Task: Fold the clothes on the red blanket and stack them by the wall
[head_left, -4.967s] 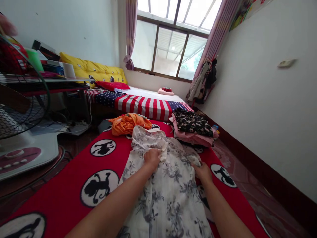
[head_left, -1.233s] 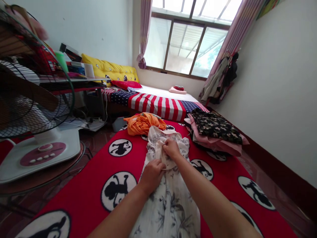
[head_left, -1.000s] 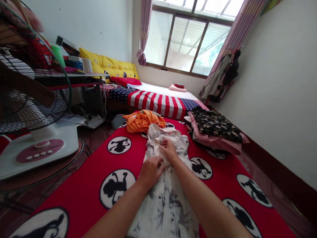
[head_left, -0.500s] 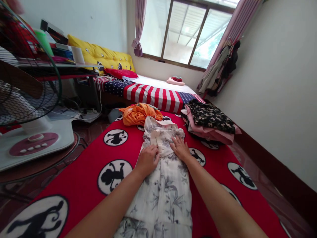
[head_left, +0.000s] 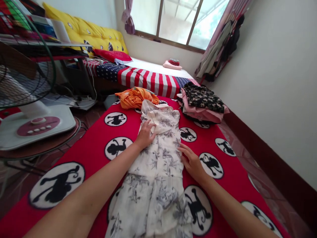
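Note:
A white dress with grey floral print (head_left: 158, 165) lies lengthwise before me on a red blanket (head_left: 91, 142) patterned with black monkeys in white circles. Its sides are folded inward, and the collar end points away from me. My left hand (head_left: 146, 135) rests on the left of its upper part, fingers apart near the folded-in piece. Beside the dress's right edge is my right hand (head_left: 192, 162), its fingers stretched out and the fingertips at the fabric's edge. Neither hand grips the cloth.
A crumpled orange garment (head_left: 137, 97) lies beyond the collar. At the far right is a stack of folded clothes (head_left: 204, 102), black floral on top. A fan (head_left: 37, 122) stands on a stool at left. Behind is a bed with a flag-striped cover (head_left: 148, 81).
My right hand has slid from the dress's upper part down to its right edge. My left hand stays near the upper left. The view has tilted down, showing more of the dress's lower part.

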